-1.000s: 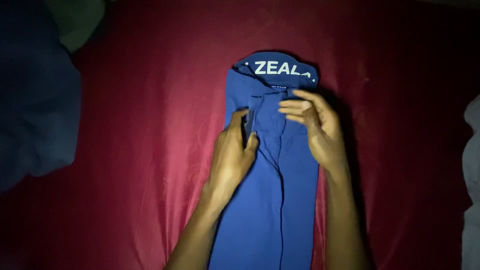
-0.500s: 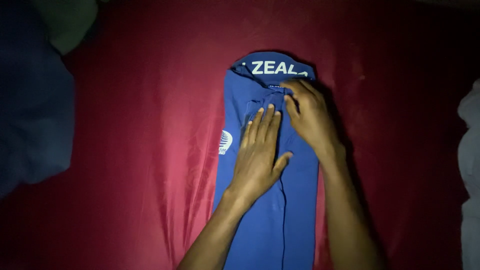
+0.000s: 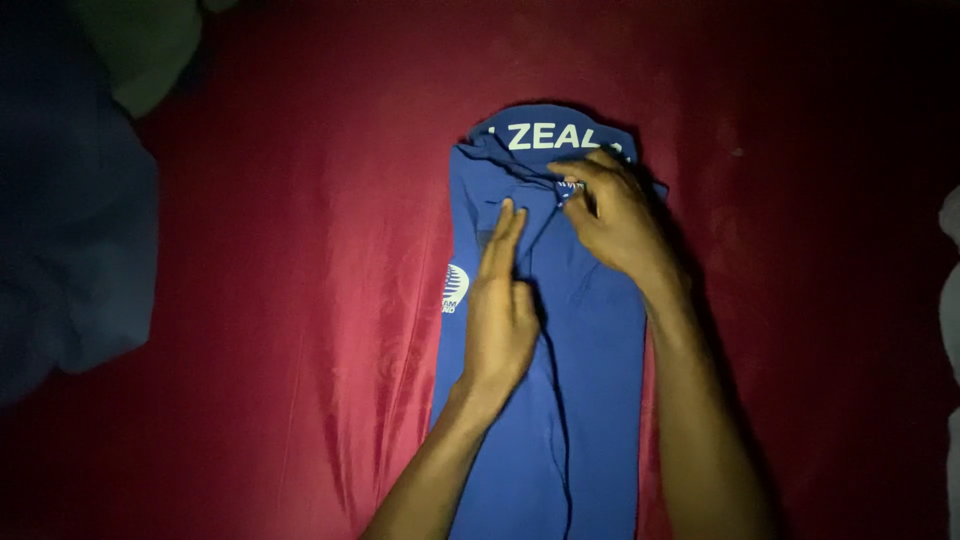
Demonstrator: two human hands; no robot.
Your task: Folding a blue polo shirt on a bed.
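A blue shirt lies folded into a long narrow strip on a red satin sheet, collar end away from me, with white lettering on the collar and a small white emblem on its left edge. My left hand rests flat on the shirt's chest, fingers straight and close together, pointing toward the collar. My right hand is at the collar, its fingertips pinching the fabric beside a small neck label.
A dark blue garment is heaped at the left edge, with a pale greenish cloth above it. A light grey fabric shows at the right edge. The scene is dim outside the lit middle.
My left hand let go of a fold, laid itself flat on the chest, then drew its fingers together. My right hand moved up to the collar and pinched the fabric by the label.
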